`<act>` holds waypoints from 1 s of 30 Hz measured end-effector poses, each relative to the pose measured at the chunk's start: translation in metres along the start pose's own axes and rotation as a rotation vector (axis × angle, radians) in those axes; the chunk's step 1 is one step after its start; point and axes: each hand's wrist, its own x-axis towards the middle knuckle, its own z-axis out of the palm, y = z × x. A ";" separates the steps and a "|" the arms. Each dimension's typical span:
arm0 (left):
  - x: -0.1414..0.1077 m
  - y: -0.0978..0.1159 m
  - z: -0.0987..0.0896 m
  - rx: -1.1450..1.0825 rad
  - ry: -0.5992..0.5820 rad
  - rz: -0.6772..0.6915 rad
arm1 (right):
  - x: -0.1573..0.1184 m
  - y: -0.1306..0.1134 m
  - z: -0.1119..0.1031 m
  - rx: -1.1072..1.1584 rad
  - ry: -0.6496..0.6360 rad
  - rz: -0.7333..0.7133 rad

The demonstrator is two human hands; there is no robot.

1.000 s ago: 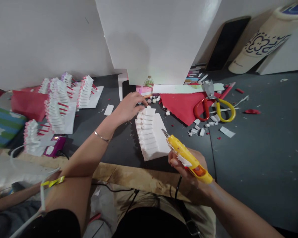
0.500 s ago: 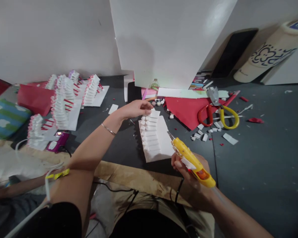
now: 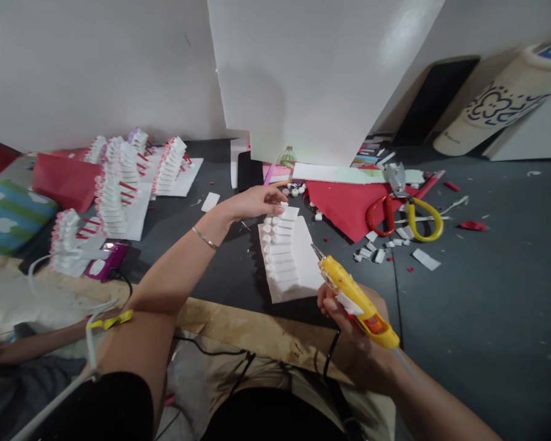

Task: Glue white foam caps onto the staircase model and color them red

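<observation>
A white card lies on the dark table, with a curved column of small white paper rolls along its left part. At the column's far end, my left hand is closed in a pinch on a white paper piece, its fingertips partly hiding it. My right hand grips a yellow hot glue gun. The metal nozzle points up and left, just right of the card and apart from the rolls.
Red-handled and yellow-handled scissors lie at the right by paper scraps and red paper. Several spine-like paper models stand at the left. A white board rises behind. Another person's arm shows at lower left.
Almost nothing differs; the view has shifted slightly. My left hand stays pinched at the column's far end and the glue gun keeps its place beside the card.
</observation>
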 end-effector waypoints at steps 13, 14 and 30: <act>-0.001 0.004 -0.001 0.026 -0.043 -0.046 | 0.001 -0.005 0.002 -0.011 0.016 0.001; -0.001 0.004 -0.001 0.018 -0.042 -0.049 | 0.000 -0.004 0.002 -0.009 0.007 -0.001; 0.003 -0.006 0.000 -0.025 -0.021 0.004 | 0.004 -0.015 0.001 0.058 0.009 0.035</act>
